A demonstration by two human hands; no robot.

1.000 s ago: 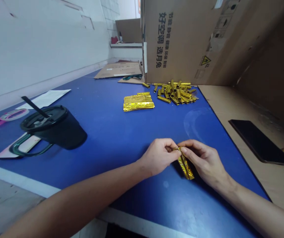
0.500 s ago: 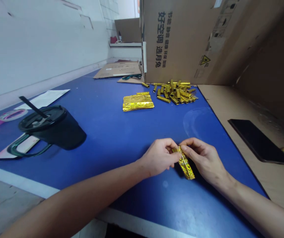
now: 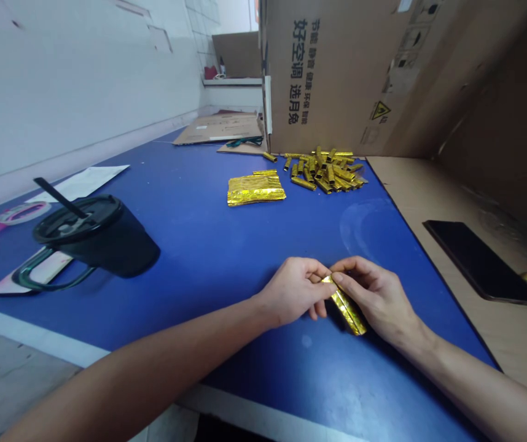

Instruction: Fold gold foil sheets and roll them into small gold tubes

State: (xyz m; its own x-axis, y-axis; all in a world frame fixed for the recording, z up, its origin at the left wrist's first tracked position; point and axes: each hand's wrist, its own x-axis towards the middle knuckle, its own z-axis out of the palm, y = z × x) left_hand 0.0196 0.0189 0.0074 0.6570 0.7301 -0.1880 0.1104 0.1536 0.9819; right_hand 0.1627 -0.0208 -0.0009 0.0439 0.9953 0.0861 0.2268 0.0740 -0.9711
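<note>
Gold foil strip (image 3: 347, 313) sits pinched between the left hand (image 3: 295, 291) and right hand (image 3: 376, 296), held together just above the blue bench (image 3: 208, 288); folding looks in hand, and the next move calls for creasing the strip lengthwise.

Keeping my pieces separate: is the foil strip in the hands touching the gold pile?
No, the foil strip is between the left hand and right hand, apart from the gold pile across the blue table.
</note>
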